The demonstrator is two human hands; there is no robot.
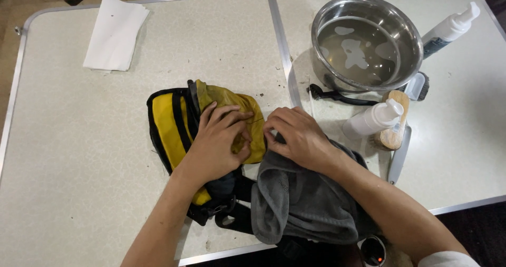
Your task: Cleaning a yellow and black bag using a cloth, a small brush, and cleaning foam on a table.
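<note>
A pale folding table point(79, 156) lies under you; the yellow and black bag point(174, 125) sits at its middle; your left hand point(219, 140) presses on it, fingers curled, while your right hand point(295, 135) pinches its edge above the grey towel point(300, 204); a steel bowl point(366, 40) of water stands beyond.

A steel bowl point(367, 41) of cloudy water is parked near the table's point(79, 156) far right corner. Two white bottles point(375, 118) point(450, 29) and a wooden brush point(394, 120) are laid around it. A folded white paper point(114, 33) is left by the far left corner.
</note>
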